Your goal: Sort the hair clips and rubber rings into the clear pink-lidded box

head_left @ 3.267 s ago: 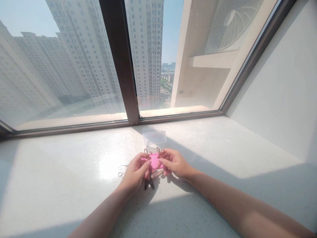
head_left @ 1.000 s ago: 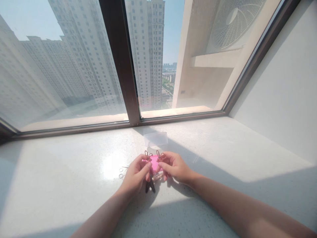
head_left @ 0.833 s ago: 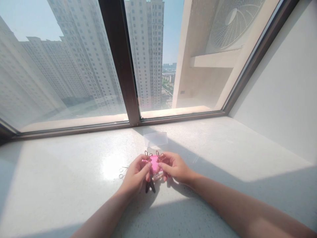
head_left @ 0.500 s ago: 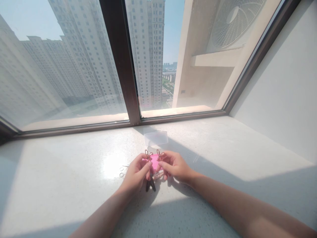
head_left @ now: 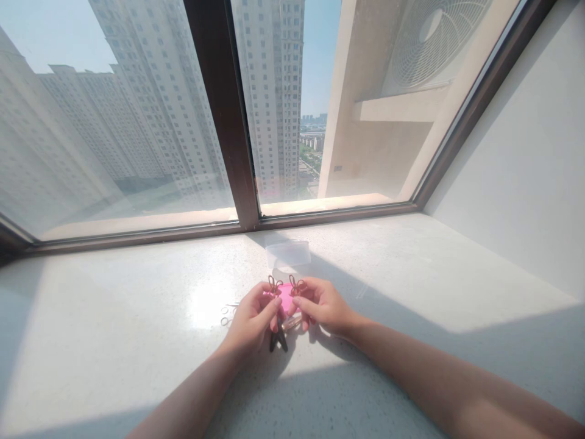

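My left hand (head_left: pixel 253 312) pinches a small dark looped bow (head_left: pixel 275 284) between thumb and fingers. A similar bow (head_left: pixel 296 284) is pinched in my right hand (head_left: pixel 325 306), a little to the right of the first. Between and behind the fingers lies a pink piece (head_left: pixel 286 297), partly covered by them. Below the hands are a black clip-like tool (head_left: pixel 278 341) and a small clear-and-brownish item (head_left: pixel 292 323), too small to identify. Silver scissors (head_left: pixel 225 316) lie left of my left hand, partly hidden by it.
A translucent rectangular box (head_left: pixel 287 255) stands behind the hands on the pale speckled sill (head_left: pixel 137 317). Thin clear strips (head_left: pixel 362 291) lie to the right. The dark window frame (head_left: pixel 249 221) borders the back, and a white wall (head_left: pixel 521 158) rises at the right.
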The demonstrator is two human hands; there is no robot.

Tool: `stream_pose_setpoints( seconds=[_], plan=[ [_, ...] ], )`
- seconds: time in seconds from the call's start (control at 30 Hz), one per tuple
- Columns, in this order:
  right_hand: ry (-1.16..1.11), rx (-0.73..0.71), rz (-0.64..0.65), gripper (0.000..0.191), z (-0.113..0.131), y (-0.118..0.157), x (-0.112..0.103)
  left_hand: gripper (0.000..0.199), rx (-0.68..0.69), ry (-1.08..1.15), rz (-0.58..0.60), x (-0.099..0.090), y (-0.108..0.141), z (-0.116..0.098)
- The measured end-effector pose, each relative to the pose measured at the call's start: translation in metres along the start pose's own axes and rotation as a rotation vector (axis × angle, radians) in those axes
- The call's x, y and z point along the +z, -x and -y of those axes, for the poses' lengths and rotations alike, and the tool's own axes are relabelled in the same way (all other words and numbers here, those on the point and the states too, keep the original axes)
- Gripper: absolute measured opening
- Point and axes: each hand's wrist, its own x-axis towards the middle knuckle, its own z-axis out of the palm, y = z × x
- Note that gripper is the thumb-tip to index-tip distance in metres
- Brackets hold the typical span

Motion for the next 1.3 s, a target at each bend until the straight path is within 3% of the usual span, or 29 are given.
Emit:
stream_pose_setpoints(
  seconds=[1.3],
  plan=[
    [-0.015,-0.02,0.006,0.021,-0.0016,0.0003,0.0003,0.021,0.046,-0.077,0.044,-0.004,-0.0027,0.0071]
  ],
)
